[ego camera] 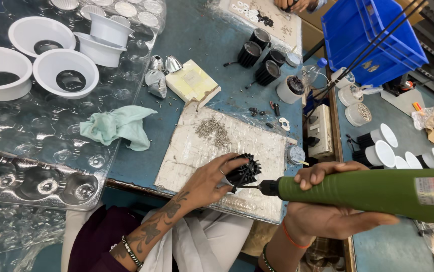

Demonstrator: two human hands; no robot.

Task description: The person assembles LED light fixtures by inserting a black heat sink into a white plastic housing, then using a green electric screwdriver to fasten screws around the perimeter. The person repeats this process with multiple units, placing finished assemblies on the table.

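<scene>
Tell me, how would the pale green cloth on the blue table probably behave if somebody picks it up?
The pale green cloth lies crumpled in soft folds on the blue table, so it would probably hang limp rather than keep its shape. It looks thin, so it is likely light. Pushed, it would probably bunch up rather than slide; rolling seems unlikely.

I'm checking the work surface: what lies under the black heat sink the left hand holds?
The heat sink rests on a white pad that also bears loose screws. The left hand covers the contact spot.
</scene>
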